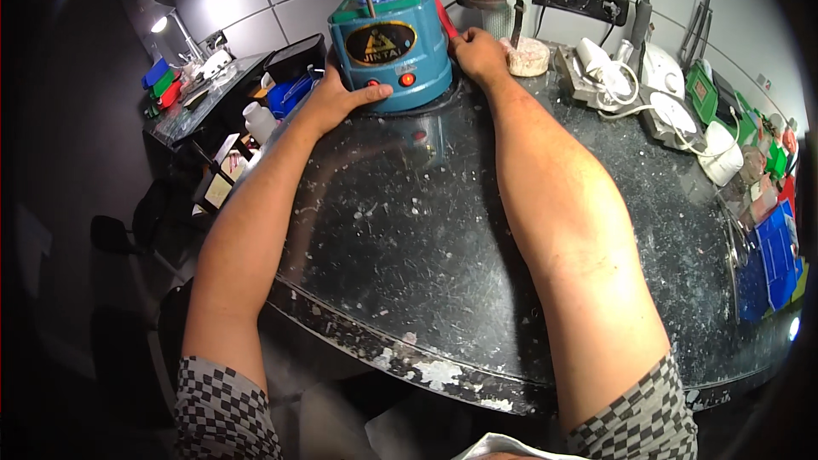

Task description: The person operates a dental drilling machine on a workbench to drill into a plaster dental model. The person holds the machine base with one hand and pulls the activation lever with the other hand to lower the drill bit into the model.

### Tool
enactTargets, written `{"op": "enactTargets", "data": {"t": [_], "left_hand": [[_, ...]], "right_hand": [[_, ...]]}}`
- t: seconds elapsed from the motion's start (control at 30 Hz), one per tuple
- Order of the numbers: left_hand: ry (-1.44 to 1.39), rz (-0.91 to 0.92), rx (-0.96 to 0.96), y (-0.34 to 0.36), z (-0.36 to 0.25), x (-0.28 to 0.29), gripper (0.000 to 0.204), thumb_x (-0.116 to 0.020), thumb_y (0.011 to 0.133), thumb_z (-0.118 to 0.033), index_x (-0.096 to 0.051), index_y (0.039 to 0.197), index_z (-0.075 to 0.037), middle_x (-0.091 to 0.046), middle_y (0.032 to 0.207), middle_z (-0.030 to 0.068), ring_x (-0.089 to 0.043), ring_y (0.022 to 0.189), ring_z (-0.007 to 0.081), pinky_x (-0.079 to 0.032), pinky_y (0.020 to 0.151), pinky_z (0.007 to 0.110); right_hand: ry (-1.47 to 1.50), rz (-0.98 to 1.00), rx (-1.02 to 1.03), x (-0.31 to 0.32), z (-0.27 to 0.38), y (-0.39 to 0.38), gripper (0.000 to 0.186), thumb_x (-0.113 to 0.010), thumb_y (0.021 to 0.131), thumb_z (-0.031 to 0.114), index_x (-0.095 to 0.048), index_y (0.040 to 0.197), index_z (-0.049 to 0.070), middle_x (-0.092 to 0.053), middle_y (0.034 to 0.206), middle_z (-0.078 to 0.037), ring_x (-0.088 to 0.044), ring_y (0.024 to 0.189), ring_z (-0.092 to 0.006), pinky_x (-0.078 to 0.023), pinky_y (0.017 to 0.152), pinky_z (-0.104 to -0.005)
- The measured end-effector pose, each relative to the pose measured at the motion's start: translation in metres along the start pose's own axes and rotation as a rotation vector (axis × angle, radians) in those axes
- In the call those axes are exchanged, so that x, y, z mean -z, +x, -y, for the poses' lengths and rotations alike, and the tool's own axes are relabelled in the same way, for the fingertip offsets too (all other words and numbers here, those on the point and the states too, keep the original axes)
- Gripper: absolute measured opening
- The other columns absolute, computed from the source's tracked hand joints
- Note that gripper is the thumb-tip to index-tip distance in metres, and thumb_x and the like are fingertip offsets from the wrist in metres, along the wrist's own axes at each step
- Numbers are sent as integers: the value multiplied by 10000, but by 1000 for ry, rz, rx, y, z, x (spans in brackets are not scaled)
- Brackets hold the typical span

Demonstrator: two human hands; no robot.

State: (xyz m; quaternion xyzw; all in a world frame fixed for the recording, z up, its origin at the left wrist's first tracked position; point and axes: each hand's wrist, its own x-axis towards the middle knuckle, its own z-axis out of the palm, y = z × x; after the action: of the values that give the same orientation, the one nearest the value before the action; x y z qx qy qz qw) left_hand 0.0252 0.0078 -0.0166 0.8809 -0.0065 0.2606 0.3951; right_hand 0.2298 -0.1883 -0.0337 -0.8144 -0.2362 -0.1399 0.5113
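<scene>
The left hand (336, 105) lay spread on the lower left side of a blue machine (392, 47) near the far edge of the bench (409, 204), its thumb across the front just below one of two red buttons (407, 80). The right hand (481, 57) stood apart from it, curled at the machine's right rear, by the foot of a red lever (440, 13); from this angle, whether the fingers had closed on the lever or only pressed the casing could not be told.

The step appeared to be one of steadying or setting the machine, and doing it well called for even pressure from both sides, low on the body, so that the base sat flat and did not twist. The left thumb was best kept clear of the buttons, and the right wrist clear of the pale block (528, 58) just beside it near the bench's far edge. A firm left palm would best resist any pull on the lever. Bare bench between the forearms left room for a slow, straight slide toward the near edge.
</scene>
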Motion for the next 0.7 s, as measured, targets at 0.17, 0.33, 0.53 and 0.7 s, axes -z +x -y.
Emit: {"op": "enactTargets", "data": {"t": [0.17,0.33,0.53,0.7], "left_hand": [[-29,25,41,-7,-8,-1,1110,-862,721,-474,-226,1516,-30,-419,1463,165,-414,1358,271,-318,1144,373],[-42,42,37,-7,-13,-2,1156,-855,720,-486,-190,1546,-26,-370,1518,183,-341,1420,281,-253,1179,378],[-92,110,214,-28,1,91,963,-743,820,-498,-304,1522,-6,-488,1461,200,-411,1400,260,-298,1168,388],[-174,-843,-383,-56,-82,176,446,-540,965,-266,-569,1365,-70,-656,1278,81,-623,1111,206,-431,1040,385]], "right_hand": [[7,113,-56,4,9,-4,409,-663,881,327,-672,1147,16,-703,1129,-195,-664,1100,-332,-493,963,-404],[2,111,-72,8,3,1,415,-651,886,307,-652,1165,0,-700,1130,-198,-657,1106,-347,-488,969,-400],[59,153,-45,1,18,-10,355,-637,891,290,-660,1101,5,-710,1063,-196,-671,1053,-358,-499,913,-415],[-92,89,23,13,5,-5,389,-612,891,306,-665,1139,11,-687,1115,-250,-651,1090,-394,-491,955,-454]]}}
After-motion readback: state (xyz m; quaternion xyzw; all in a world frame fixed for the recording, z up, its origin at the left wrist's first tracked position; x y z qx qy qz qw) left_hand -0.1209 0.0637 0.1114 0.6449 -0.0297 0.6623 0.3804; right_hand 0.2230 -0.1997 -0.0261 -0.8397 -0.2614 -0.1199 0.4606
